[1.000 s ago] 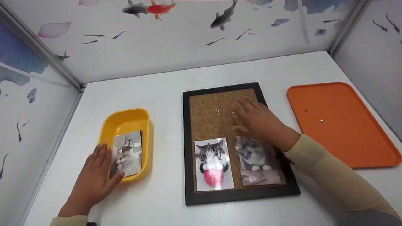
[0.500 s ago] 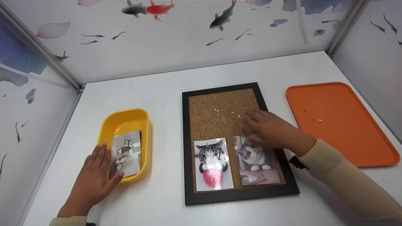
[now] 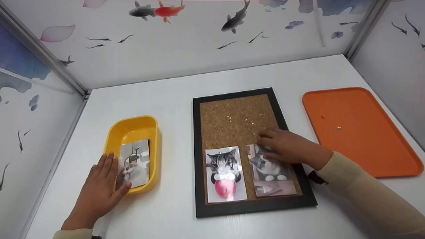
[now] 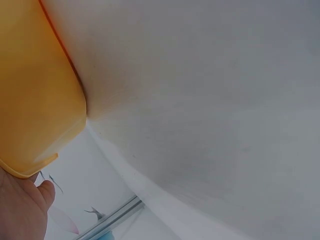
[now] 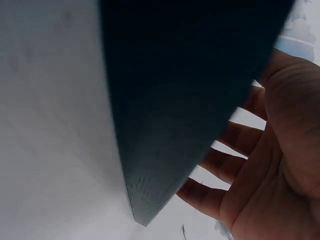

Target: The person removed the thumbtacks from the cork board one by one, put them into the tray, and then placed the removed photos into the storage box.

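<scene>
1. Right hand (image 3: 294, 147): at 3 o'clock about the center of the corkboard (image 3: 219, 132), over the upper part of the right cat photo (image 3: 270, 189); fingers bent, tips hidden, any hold impossible to tell.
2. Right cat photo: flat, at 5 o'clock on the cork; left cat photo (image 3: 225, 176), with bright stud (image 3: 219, 153) near its top, at 7 o'clock.
3. Left hand (image 3: 99, 189): at 9 o'clock, fingers straight, thumb apart, against the yellow bin (image 3: 156, 159), gripping nothing visible.
4. Possible faults: skewing of the right photo through sideways drag of the fingers; shifting of the bin through excess left-hand pressure.
5. Obscured: any stud atop the right photo, beneath the hand; left photo's lower part, under glare; right fingertips, behind the black frame (image 5: 165, 100) in the right wrist view.
</scene>
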